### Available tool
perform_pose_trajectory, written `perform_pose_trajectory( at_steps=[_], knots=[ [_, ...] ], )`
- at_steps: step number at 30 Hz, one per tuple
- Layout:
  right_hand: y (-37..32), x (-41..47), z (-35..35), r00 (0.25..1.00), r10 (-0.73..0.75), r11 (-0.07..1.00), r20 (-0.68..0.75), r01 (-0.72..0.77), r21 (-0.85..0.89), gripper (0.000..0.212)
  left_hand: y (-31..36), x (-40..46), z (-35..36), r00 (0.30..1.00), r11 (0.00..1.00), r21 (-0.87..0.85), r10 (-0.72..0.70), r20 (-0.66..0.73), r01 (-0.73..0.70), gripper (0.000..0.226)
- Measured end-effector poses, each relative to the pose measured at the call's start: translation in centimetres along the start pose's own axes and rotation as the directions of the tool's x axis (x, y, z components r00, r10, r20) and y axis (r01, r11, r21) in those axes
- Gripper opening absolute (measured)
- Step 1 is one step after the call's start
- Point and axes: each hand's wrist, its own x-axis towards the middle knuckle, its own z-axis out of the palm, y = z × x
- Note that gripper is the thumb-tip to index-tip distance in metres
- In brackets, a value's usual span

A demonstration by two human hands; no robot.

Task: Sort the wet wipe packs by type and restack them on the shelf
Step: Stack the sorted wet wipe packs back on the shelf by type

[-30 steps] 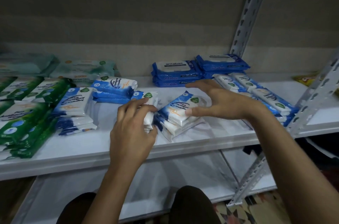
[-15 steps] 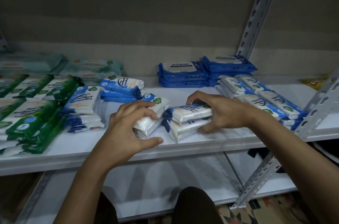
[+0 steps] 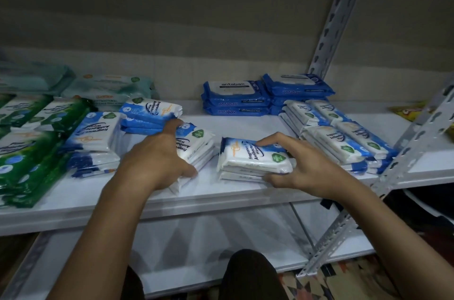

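The head camera looks down at a white shelf (image 3: 73, 201) with many wet wipe packs on it.

The left hand (image 3: 157, 159) lies over a small stack of white and blue packs (image 3: 199, 145) near the front middle of the shelf. Its fingers are curled over the far side of this stack and the thumb presses on the near edge, so the hand is grasping the stack. The right hand (image 3: 304, 167) holds a second stack of the same kind of packs (image 3: 253, 159), just to the right of the first one. The fingers rest on the top pack and the thumb is at the bottom near corner, so this stack is gripped between them. The two stacks are close, with a narrow gap between them.

Behind the left hand there is another pile of white and blue packs (image 3: 152, 113), and one more pile (image 3: 93, 132) is to the left of it. Green packs (image 3: 27, 152) lie at the left end of the shelf, and pale teal packs (image 3: 108, 88) are at the back left. Dark blue packs (image 3: 235, 98) are stacked at the back middle. On the right, rows of white and blue packs (image 3: 344, 137) stand beside a grey metal post (image 3: 415, 140). A lower shelf (image 3: 196, 250) shows under the arms.
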Motion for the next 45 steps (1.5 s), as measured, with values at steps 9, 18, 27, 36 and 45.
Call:
perform_pose_trajectory(
  at_steps=[9,18,27,36,45],
  knots=[
    [-0.5,1.2,3.4,0.832,0.278,0.862,-0.48,-0.437,-0.256,0.056,-1.1,-0.4,-1.6,0.99,0.995,0.034,0.086,0.115,-0.09,0.109],
    [1.6,8.7,3.4,0.726,0.389,0.741,-0.568,-0.612,-0.275,0.054,-1.4,-0.2,-1.5,0.98,0.991,-0.002,0.134,0.15,-0.136,0.108],
    [-0.1,6.2,5.1,0.728,0.283,0.854,-0.625,-0.488,-0.182,0.067,-1.5,-0.4,-1.2,0.981,0.99,-0.03,0.141,0.13,-0.138,0.107],
    [-0.8,5.6,4.1,0.865,0.342,0.94,-0.368,-0.309,0.147,0.031,-1.6,-0.3,-1.1,0.981,0.99,-0.022,0.143,0.128,-0.142,0.107],
    [0.2,4.3,4.0,0.826,0.399,0.902,-0.399,-0.275,0.332,0.028,-1.7,0.2,-0.8,0.966,0.978,-0.05,0.209,0.152,-0.204,0.104]
  ],
)
